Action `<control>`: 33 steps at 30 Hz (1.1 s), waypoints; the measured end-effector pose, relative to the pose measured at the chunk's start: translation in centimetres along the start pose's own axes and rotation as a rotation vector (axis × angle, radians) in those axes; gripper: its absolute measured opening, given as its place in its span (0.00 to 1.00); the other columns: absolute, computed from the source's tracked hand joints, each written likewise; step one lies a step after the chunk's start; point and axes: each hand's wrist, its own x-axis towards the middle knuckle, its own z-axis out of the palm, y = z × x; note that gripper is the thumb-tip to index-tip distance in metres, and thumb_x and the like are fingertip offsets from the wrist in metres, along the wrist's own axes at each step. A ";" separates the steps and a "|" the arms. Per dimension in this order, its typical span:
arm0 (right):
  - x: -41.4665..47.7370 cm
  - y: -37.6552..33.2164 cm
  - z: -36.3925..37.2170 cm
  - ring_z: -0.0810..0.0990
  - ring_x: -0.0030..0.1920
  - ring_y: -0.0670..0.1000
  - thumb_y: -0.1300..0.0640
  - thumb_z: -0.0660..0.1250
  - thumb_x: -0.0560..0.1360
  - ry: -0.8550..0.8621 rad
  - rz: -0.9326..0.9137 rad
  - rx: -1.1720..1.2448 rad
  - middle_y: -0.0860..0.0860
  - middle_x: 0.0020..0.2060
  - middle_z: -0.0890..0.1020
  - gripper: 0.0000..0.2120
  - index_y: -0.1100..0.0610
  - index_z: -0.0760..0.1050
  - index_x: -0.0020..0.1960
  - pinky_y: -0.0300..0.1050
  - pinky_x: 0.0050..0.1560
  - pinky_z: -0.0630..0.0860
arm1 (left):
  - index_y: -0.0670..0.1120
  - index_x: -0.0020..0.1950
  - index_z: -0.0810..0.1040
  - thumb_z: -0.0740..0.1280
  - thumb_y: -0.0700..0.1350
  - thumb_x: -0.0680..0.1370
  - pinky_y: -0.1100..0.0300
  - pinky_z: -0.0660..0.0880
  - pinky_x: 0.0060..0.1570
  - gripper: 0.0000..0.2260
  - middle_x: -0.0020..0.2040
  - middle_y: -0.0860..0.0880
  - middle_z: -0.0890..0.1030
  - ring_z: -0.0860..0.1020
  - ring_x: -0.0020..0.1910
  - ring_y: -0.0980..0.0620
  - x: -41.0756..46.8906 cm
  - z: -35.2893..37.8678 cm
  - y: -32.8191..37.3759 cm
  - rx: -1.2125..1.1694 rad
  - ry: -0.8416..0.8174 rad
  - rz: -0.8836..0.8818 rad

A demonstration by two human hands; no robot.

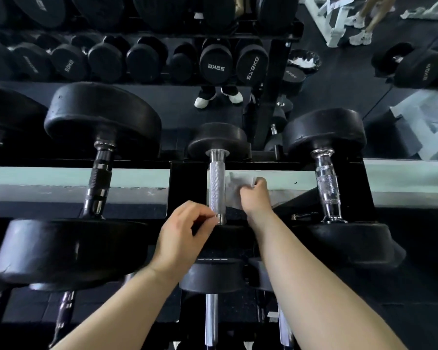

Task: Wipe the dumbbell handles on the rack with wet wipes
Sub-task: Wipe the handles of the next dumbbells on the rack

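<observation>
Lowest in view, on the tier below, a small dumbbell [213, 274] shows its black head and a bright bar running down out of frame. Above it both bare forearms reach in towards the rack [181, 188].

The left hand [182, 236] has its fingers curled in, with thumb and forefinger pinching the near end of the middle handle [216, 188] at its collar. The handle is a knurled silver bar that belongs to the middle dumbbell [219, 137] on the upper tier, pointing away from the person.

Just right of the bar, the right hand [254, 195] has its fingers bunched tight round a white wet wipe [234, 190]. The wipe's loose edge lies against the right side of the handle, about halfway along.

A large dumbbell [68, 251] sits to the left and another dumbbell [326, 132] to the right, each well apart from the hands.

Behind the rack a mirror [162, 102] reflects rows of black weights and a pair of white shoes [205, 101].
</observation>
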 end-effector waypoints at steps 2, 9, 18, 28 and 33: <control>0.5 -0.4 -0.1 0.72 0.54 0.52 0.62 0.56 0.76 -0.127 0.070 0.097 0.54 0.62 0.71 0.17 0.54 0.63 0.64 0.43 0.54 0.70 | 0.41 0.39 0.79 0.62 0.50 0.72 0.77 0.68 0.43 0.12 0.38 0.58 0.74 0.73 0.40 0.62 -0.4 0.0 -0.4 0.036 0.001 0.071; -0.5 0.2 -1.2 0.78 0.48 0.54 0.67 0.54 0.75 -0.385 0.044 -0.050 0.58 0.52 0.79 0.14 0.58 0.73 0.55 0.42 0.45 0.73 | 0.43 0.39 0.73 0.55 0.49 0.73 0.76 0.65 0.38 0.12 0.36 0.59 0.69 0.69 0.37 0.62 -0.4 1.1 -0.7 0.028 0.014 0.036; 1.1 -1.7 0.1 0.76 0.45 0.53 0.63 0.56 0.76 -0.250 0.000 0.004 0.53 0.43 0.78 0.09 0.58 0.74 0.51 0.41 0.40 0.71 | 0.51 0.39 0.68 0.56 0.45 0.72 0.77 0.65 0.38 0.04 0.37 0.63 0.67 0.68 0.39 0.70 -0.4 1.7 -1.1 -0.017 0.025 0.065; -0.7 -2.7 0.1 0.69 0.64 0.53 0.60 0.56 0.79 -0.199 0.017 0.003 0.58 0.65 0.69 0.20 0.62 0.61 0.70 0.44 0.63 0.65 | 0.50 0.37 0.72 0.59 0.50 0.71 0.77 0.66 0.37 0.07 0.36 0.62 0.70 0.71 0.40 0.69 -1.1 1.3 -0.8 -0.063 0.049 -0.001; -4.0 -2.2 -1.0 0.70 0.64 0.60 0.64 0.54 0.78 -0.237 -0.017 -0.321 0.63 0.65 0.71 0.17 0.69 0.66 0.65 0.47 0.61 0.68 | 0.44 0.36 0.75 0.59 0.53 0.70 0.75 0.67 0.37 0.13 0.35 0.61 0.70 0.71 0.39 0.70 -1.0 1.0 -0.6 -0.060 0.078 -0.014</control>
